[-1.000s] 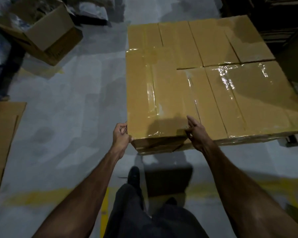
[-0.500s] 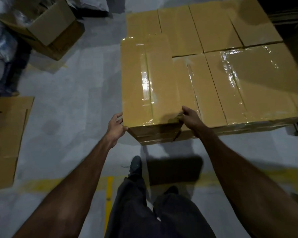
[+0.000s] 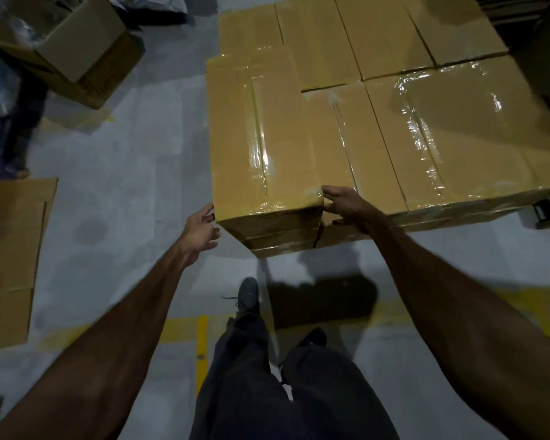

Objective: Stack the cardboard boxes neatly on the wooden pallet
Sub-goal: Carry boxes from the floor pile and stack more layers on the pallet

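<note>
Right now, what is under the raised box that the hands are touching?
Another taped box shows beneath the raised box, by its front face. Its top is covered. No pallet is visible beneath it.

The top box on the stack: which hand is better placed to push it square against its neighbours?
Probably the left hand: it sits at the top box outer near corner. The right hand is on the inner side.

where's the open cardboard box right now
In the head view the open cardboard box sits on the grey floor at the upper left, left of the stacked boxes and beyond the flattened cardboard.
</note>
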A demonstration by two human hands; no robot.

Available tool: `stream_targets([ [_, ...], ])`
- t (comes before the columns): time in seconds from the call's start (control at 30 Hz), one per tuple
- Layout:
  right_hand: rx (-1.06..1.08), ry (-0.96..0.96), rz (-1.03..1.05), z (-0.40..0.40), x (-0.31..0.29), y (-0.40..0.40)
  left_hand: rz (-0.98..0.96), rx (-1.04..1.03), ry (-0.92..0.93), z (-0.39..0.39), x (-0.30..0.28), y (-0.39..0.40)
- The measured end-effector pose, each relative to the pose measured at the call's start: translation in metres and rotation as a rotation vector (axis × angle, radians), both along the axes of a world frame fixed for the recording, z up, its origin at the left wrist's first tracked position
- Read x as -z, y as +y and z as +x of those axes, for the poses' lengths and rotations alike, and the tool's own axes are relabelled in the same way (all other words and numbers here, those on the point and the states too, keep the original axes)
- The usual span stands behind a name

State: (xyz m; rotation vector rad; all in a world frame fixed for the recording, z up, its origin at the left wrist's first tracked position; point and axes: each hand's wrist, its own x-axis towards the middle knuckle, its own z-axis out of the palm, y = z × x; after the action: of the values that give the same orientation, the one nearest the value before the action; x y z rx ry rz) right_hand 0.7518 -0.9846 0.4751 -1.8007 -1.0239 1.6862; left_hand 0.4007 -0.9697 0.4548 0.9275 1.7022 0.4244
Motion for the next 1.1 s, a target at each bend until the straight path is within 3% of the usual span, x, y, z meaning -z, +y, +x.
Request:
stream_targets([
  [0.43, 0.025, -0.002, -0.012, 0.004, 0.009, 0.004, -0.009, -0.01, -0.027, 0.006, 0.002, -0.004],
  [0.63, -0.08, -0.07, 0.157, 0.0, 0.014, -0.001, -0.028, -0.007, -0.06, 0.008, 0.001, -0.004],
  [0.83, -0.274, -0.486, 0.386, -0.014, 0.037, -0.022, -0.044, -0.071, -0.085, 0.006, -0.011, -0.012],
  [0.97, -0.32, -0.623, 0.381, -0.039, 0.052, -0.047, -0.064, -0.048, -0.064, -0.013, -0.018, -0.027],
  [1.1, -0.315, -0.652, 0.336, -0.083, 0.023, -0.08, -0.092, 0.011, -0.052, -0.037, -0.02, -0.035],
])
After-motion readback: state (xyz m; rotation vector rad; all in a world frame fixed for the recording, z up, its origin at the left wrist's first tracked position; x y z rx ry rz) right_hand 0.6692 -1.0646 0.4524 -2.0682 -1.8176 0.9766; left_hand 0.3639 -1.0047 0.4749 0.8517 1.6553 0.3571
